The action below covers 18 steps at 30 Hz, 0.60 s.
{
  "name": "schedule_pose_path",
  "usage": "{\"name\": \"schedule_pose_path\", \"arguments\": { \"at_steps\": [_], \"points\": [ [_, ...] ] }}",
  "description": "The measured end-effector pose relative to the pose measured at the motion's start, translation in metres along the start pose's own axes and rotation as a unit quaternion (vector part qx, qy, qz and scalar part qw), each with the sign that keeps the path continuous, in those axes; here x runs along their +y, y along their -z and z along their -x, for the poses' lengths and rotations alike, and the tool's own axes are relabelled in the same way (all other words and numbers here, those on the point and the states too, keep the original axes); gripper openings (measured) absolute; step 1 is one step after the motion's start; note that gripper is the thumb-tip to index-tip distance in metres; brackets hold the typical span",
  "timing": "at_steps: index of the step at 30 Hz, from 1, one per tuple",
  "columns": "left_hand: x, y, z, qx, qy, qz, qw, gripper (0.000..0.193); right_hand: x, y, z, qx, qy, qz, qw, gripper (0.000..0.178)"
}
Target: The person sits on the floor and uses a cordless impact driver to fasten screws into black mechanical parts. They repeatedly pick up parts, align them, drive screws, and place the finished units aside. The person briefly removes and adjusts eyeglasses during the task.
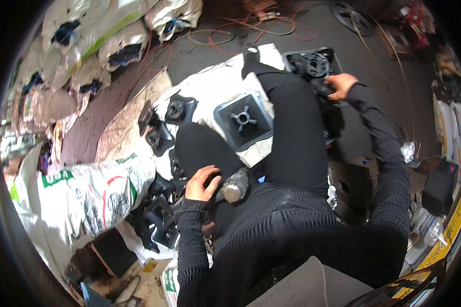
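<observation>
My right hand (341, 86) is stretched out beyond my right knee, its fingers closed on a dark part (321, 88) beside a ribbed round black fitting (317, 64). Much of that part is hidden by the fingers. Over my left thigh lies my left hand (202, 183), fingers loosely bent and apart, holding nothing. Close to it on my lap rests a dark cylindrical object (235, 187) with a pale rounded end; its kind is unclear. Between my legs a square black plastic base (243, 120) with a cross-shaped hub sits on a white sheet (215, 77).
More black moulded bases (180, 109) lie left of my left knee. A stuffed white sack (95, 192) is at the left, and filled bags (87, 41) are piled far left. Red hoses (271, 30) coil across the far floor. A black box (439, 187) stands at the right.
</observation>
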<state>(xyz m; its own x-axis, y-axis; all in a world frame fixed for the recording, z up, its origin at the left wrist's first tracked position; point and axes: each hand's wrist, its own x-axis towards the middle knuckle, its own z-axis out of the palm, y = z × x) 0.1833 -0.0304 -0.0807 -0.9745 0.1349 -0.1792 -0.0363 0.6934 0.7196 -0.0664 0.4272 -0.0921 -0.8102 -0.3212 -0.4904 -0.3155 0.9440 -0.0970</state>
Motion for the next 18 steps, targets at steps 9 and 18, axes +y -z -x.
{"name": "schedule_pose_path", "arguments": {
  "at_steps": [9,18],
  "points": [
    [0.010,-0.004,0.027,-0.066,-0.005,0.024,0.998,0.032,-0.170,0.001,0.013,0.240,0.340,-0.044,0.908,0.050],
    [0.028,-0.009,0.037,-0.140,0.049,-0.202,0.968,0.074,-0.219,-0.066,-0.031,0.125,0.323,0.029,0.938,0.036]
  ]
}}
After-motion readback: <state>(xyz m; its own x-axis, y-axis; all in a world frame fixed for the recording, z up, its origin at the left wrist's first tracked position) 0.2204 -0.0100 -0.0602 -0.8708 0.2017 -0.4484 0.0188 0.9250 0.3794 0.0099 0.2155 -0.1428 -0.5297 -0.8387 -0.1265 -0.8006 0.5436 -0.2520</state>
